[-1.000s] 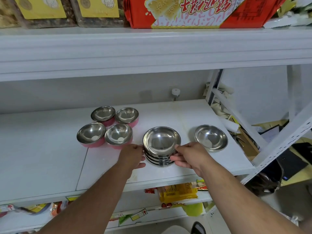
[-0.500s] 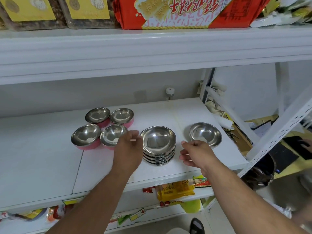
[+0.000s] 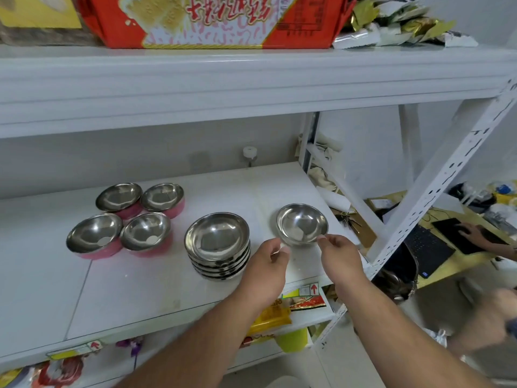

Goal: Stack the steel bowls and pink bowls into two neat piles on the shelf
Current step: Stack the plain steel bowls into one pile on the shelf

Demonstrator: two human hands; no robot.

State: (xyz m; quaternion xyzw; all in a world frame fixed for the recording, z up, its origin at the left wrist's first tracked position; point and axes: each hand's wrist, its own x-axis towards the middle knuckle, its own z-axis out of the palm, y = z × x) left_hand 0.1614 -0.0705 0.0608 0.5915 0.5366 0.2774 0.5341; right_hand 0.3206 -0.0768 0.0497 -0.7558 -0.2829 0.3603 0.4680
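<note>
Writing is seen on the red box (image 3: 212,21) on the top shelf, Chinese characters upside down, not readable; red arrows are printed on a label (image 3: 310,289) at the shelf (image 3: 140,289) edge. Four pink bowls (image 3: 126,222) with steel insides are set unstacked in a tight cluster at the left, each empty. A stack (image 3: 217,245) of steel bowls is placed mid-shelf, top bowl empty. A single steel bowl (image 3: 302,224) is seen just right of the stack, tilted, empty. Its near rim is pinched by the left hand (image 3: 270,259) at the left and the right hand (image 3: 338,253) at the right, fingers part curled. Snack packets (image 3: 271,317) are visible on the lower shelf.
</note>
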